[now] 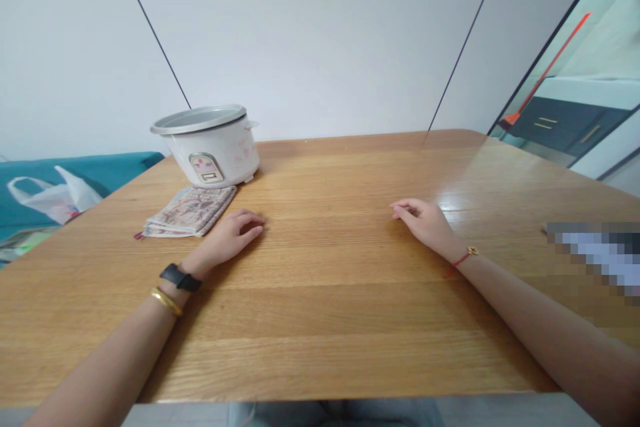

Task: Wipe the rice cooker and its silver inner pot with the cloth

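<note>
From the head view, I saw both hands lying loosely curled on the tabletop, well apart and holding nothing: the left hand just beside a folded cloth, the right hand over bare wood. The cloth lay in layers beyond the left wrist, busy with a brownish, pinkish print on pale ground, a dark red tab poking from its near corner. Beyond the left hand and that cloth stood a rice cooker, upright and open-topped, white with a grey rim, faint pink flowers and a metallic-framed front panel.
</note>
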A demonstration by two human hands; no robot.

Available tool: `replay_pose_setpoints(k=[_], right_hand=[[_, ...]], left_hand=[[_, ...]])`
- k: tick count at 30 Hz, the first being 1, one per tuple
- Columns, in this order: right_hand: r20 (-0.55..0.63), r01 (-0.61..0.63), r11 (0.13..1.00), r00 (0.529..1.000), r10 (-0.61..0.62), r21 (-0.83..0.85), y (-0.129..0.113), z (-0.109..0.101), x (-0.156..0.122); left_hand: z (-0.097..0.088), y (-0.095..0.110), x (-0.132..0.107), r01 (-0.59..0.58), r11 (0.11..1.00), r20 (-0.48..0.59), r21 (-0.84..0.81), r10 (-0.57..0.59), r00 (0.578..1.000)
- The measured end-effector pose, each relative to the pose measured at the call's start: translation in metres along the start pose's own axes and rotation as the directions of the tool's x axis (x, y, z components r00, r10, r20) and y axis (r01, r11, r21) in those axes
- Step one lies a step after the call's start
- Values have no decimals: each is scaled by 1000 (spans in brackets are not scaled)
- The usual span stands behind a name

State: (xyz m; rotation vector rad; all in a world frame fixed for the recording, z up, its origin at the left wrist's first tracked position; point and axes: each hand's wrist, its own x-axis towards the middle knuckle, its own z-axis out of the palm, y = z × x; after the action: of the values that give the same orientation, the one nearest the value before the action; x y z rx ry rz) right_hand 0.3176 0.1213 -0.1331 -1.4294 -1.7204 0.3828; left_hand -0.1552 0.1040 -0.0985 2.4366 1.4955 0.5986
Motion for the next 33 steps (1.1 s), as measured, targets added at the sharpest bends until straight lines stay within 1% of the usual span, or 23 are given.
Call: replay_pose_setpoints(k=[18, 33], right_hand=[[7, -18, 1000, 1000, 18, -4, 0, 0, 0], [9, 14, 1000, 1000, -14, 11, 0, 0, 0]], left_hand=[[1, 0, 0, -2, 1000, -1, -14, 2, 1000], [0, 0, 0, -6, 1000, 3, -4, 6, 1000]])
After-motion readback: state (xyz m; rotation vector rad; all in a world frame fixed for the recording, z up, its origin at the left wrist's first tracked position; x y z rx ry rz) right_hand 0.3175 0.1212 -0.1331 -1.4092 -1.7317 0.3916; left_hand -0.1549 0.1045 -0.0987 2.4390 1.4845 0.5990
